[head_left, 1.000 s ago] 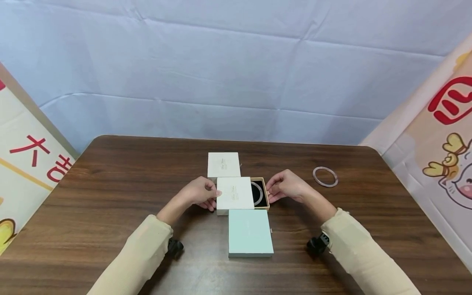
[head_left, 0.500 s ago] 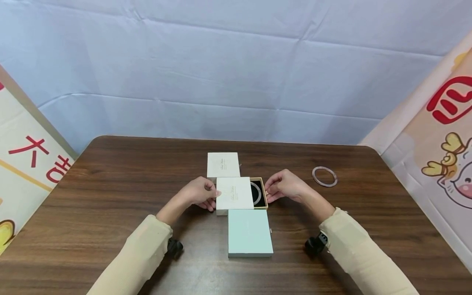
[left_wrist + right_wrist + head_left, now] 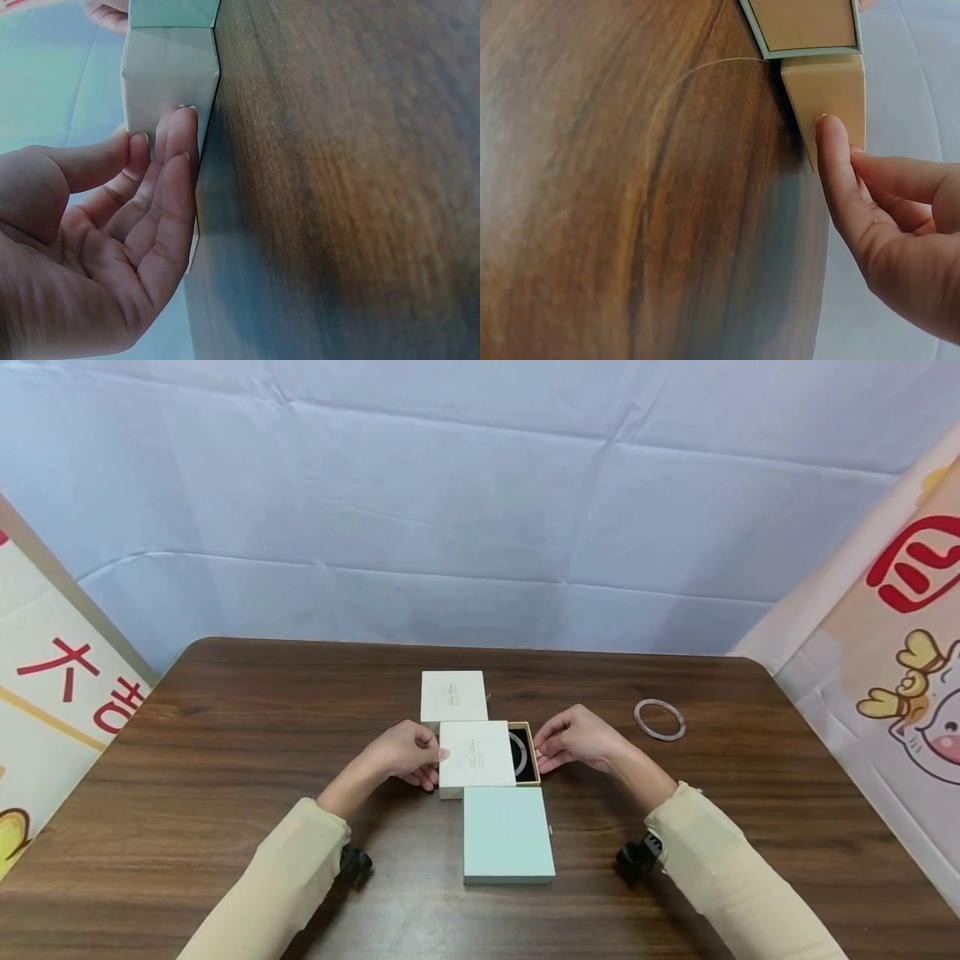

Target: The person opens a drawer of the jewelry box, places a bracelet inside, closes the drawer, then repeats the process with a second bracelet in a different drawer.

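A white lidded jewelry box (image 3: 474,758) with gold lettering lies near the middle of the table, its black-lined drawer (image 3: 533,775) partly out on the right. Inside the drawer part of a pale bangle (image 3: 520,752) shows; the rest is hidden under the cover. My left hand (image 3: 405,753) holds the box's left end, thumb at the top edge and fingers along the side. Opposite it, my right hand (image 3: 583,739) presses the drawer's outer end with extended fingertips, its thumb close to the rim, as the right wrist view also shows.
Another white box (image 3: 453,695) lies right behind this one, and a mint-green box (image 3: 508,835) right in front. A pale lilac bangle (image 3: 660,720) lies on the dark wooden table (image 3: 247,727) toward the right. A pale cloth (image 3: 480,510) hangs behind.
The drawer has slid a little to the left into the cover, my right hand moving along with it. My left hand and the cover stay nearly in place.
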